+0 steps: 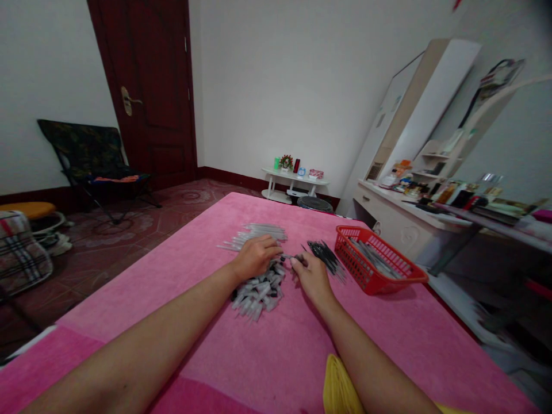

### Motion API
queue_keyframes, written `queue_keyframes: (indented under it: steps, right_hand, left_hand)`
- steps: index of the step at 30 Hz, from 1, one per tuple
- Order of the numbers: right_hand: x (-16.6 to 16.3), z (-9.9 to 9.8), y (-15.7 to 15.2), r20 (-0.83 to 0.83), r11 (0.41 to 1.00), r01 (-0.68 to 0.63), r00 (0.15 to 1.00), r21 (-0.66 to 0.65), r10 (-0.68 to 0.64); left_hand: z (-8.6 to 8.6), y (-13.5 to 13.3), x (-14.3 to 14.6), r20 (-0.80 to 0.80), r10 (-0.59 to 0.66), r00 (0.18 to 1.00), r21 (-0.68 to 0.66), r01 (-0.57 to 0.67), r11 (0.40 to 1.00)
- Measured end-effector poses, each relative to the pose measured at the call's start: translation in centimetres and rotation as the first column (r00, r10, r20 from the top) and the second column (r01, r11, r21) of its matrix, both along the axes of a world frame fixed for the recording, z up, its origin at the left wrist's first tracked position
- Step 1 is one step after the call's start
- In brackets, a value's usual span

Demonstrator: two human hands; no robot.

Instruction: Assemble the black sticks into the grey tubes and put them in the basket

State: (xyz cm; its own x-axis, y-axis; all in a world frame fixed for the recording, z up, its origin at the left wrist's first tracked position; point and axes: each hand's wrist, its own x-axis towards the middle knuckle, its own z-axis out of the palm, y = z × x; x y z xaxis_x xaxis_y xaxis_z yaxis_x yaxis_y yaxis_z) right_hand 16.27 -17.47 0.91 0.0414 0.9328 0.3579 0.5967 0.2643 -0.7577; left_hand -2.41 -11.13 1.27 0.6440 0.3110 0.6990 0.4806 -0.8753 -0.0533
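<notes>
On a pink cloth-covered surface (172, 276) lie three heaps of small pen parts. My left hand (255, 256) rests curled over a pile of short clear and black caps (259, 292), its fingers closed on a small piece. My right hand (311, 275) is beside it, fingertips pinched at the same small piece between the hands. A bundle of clear tubes (259, 233) lies just beyond my left hand. A fan of thin black refills (325, 253) lies beyond my right hand.
A red plastic basket (366, 282) holding several finished pens stands to the right of the refills. A white dressing table (401, 215) crowded with bottles is at the right. A dark folding chair (86, 155) and a brown door (150, 86) stand at the far left.
</notes>
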Motion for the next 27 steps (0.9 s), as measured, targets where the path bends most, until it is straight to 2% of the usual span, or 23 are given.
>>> queue_keyframes:
  steps: [7, 10, 14, 19, 21, 23, 27]
  right_hand:
    - [-0.2, 0.7, -0.4, -0.034, 0.987, -0.065, 0.998, -0.144, 0.06]
    - [-0.2, 0.9, -0.4, 0.061, 0.988, -0.039, 0.997, -0.15, 0.048]
    - [-0.2, 0.9, -0.8, 0.216, 0.98, -0.087, 0.968, -0.181, 0.126]
    - [-1.0, 1.1, -1.8, 0.242, 0.966, -0.142, 0.951, -0.217, 0.194]
    - [-1.2, 1.3, -2.0, 0.234, 0.963, -0.149, 0.951, -0.223, 0.202]
    - [-1.2, 1.5, -2.0, 0.212, 0.957, -0.16, 0.954, -0.242, 0.213]
    - [-0.5, 1.7, -1.5, 0.129, 0.918, -0.172, 0.964, -0.357, 0.231]
  left_hand:
    - [0.0, 0.2, -0.4, 0.02, 0.025, 0.999, 0.012, -0.026, 1.0]
    - [-0.1, 0.5, -0.6, 0.071, 0.029, 0.997, -0.003, -0.028, 1.0]
    - [-0.2, 0.9, -0.6, 0.266, 0.042, 0.963, -0.068, -0.024, 0.997]
    - [-0.4, 1.2, -0.3, 0.496, 0.071, 0.866, -0.213, 0.043, 0.976]
    - [-0.3, 1.3, 0.0, 0.593, 0.11, 0.798, -0.305, 0.096, 0.948]
    - [0.0, 1.3, 0.4, 0.678, 0.179, 0.713, -0.415, 0.17, 0.894]
    - [0.6, 1.4, 0.9, 0.806, 0.289, 0.518, -0.532, 0.418, 0.736]
